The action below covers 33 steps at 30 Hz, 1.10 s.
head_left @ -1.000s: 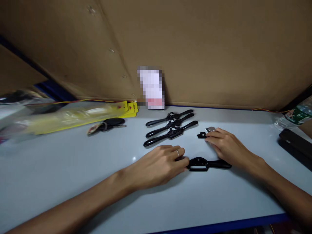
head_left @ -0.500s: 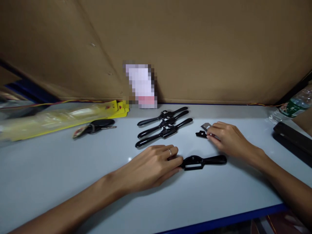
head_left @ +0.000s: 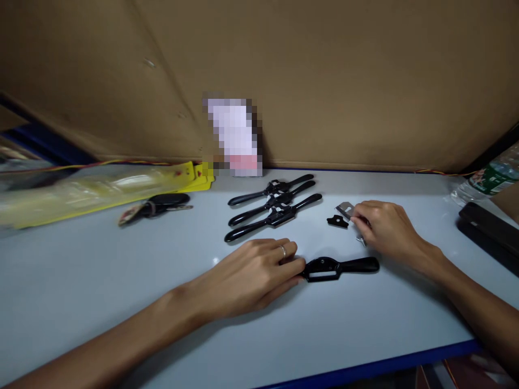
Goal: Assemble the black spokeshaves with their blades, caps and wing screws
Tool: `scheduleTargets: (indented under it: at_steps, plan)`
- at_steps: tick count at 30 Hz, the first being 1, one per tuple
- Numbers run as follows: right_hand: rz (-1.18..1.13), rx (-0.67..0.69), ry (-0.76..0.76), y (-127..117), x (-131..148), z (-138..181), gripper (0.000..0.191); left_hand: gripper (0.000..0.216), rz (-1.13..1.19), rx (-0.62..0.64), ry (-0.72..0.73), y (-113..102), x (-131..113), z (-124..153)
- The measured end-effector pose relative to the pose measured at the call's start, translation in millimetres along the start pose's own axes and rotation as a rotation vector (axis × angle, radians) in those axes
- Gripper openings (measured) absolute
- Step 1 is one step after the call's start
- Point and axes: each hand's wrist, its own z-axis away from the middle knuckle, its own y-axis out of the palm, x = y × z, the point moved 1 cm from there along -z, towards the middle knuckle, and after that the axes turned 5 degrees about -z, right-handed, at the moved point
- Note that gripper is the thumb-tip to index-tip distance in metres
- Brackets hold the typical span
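My left hand (head_left: 263,275) is closed around one handle of a black spokeshave body (head_left: 359,265), which lies on the table with its blade slot bare. To its upper right, my right hand (head_left: 383,224) pinches the edge of a flat silver spokeshave blade (head_left: 346,208) between thumb and fingers. Just below the blade lies a small black cap plate (head_left: 337,221) with a hole in it. A small shiny metal screw (head_left: 360,241) rests under the right fingers, partly hidden. Beyond my left hand, three black spokeshaves (head_left: 279,217) lie side by side.
At left are clear plastic packages with yellow cards (head_left: 101,194) and a key with a black fob (head_left: 172,201). A blurred-out upright object (head_left: 237,138) leans on the cardboard wall (head_left: 344,86). A bottle (head_left: 488,181) and a dark case (head_left: 490,232) lie at right.
My right hand has shifted slightly right, uncovering more of the cap plate and the small screw. The left hand stays on the spokeshave body. The view has tilted a little.
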Motion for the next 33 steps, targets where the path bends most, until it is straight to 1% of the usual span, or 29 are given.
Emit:
scheduleTargets:
  at_steps: [4, 9, 11, 13, 15, 17, 22, 25, 27, 31, 33]
  plan:
    - [0.025, -0.016, 0.094, -2.8, -7.3, -3.2, 0.023, 0.028, 0.011, 0.008, -0.002, 0.3, 0.4, 1.1]
    - [0.068, -0.135, 0.271, -2.1, -33.7, -15.4, 0.019, 0.031, 0.0, 0.006, 0.0, 0.5, 0.7, 1.0]
    - [0.069, -0.17, 0.309, -1.7, -44.8, -20.5, 0.018, 0.03, -0.001, -0.003, 0.004, 0.1, 0.6, 0.6]
    - [0.056, -0.184, 0.316, -1.2, -52.6, -23.9, 0.018, 0.029, -0.003, -0.01, 0.003, -0.5, 0.5, 0.1]
    - [0.032, -0.191, 0.304, -0.4, -55.2, -25.2, 0.018, 0.028, -0.005, -0.018, 0.001, -1.0, 0.3, -0.2]
    - [-0.004, -0.185, 0.262, 1.3, -51.8, -24.2, 0.019, 0.028, -0.006, -0.022, -0.001, -1.1, 0.3, -0.5]
    - [-0.129, -0.077, 0.014, 11.0, -24.2, -15.8, 0.017, 0.025, -0.008, 0.007, -0.008, -0.4, 0.5, -0.6]
    - [-0.151, -0.024, -0.077, 16.8, -7.8, -11.7, 0.022, 0.024, -0.013, 0.013, -0.01, -0.2, 0.3, -0.8]
    - [-0.161, 0.001, -0.105, 18.9, -0.9, -10.8, 0.021, 0.024, -0.01, 0.006, -0.01, -0.3, -0.1, -1.1]
    - [-0.209, 0.021, -0.109, 17.5, 5.4, -9.7, 0.007, 0.024, 0.005, -0.012, -0.009, -0.8, -0.5, -2.1]
    - [-0.243, 0.015, -0.097, 15.2, 8.0, -7.6, 0.009, 0.024, 0.009, -0.011, -0.008, -1.0, -0.3, -2.1]
